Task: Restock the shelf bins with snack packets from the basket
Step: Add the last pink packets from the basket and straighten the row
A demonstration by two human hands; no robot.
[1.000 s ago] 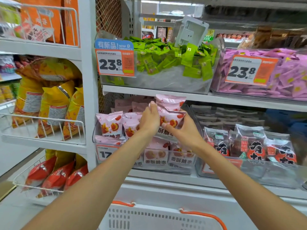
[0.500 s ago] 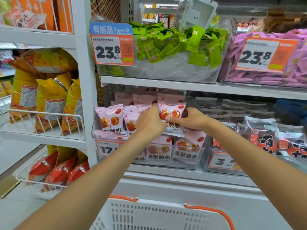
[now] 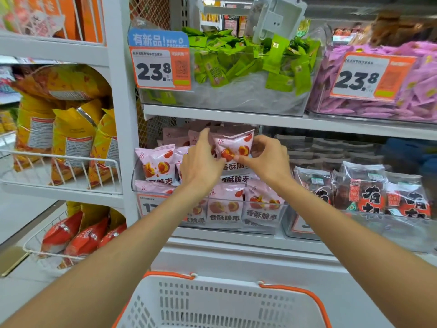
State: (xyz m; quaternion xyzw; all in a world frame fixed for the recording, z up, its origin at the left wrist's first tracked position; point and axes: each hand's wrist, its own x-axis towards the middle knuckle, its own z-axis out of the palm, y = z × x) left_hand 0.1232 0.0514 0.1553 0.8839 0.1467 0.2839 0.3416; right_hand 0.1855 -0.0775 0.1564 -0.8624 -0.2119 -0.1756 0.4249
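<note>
A clear shelf bin (image 3: 281, 210) on the middle shelf holds several pink snack packets (image 3: 157, 162) printed with red fruit. One pink packet (image 3: 236, 144) stands upright on top of the pile at the bin's middle. My left hand (image 3: 201, 164) holds that packet's left edge, fingers pointing up beside it. The thumb and forefinger of my right hand (image 3: 269, 162) pinch its lower front. At the bottom of the view is the white basket (image 3: 212, 304) with orange handles; no packets show inside the part I can see.
Right of the pink bin, another clear bin holds dark packets (image 3: 369, 192). The shelf above carries bins of green sachets (image 3: 248, 62) and purple sachets (image 3: 421, 91) with 23.8 price tags. Wire racks at left hold yellow bags (image 3: 71, 138) and red bags (image 3: 80, 237).
Both hands brought the pink packet down from in front of the shelf edge into the bin. My right hand shifted from its right side to pinching its front.
</note>
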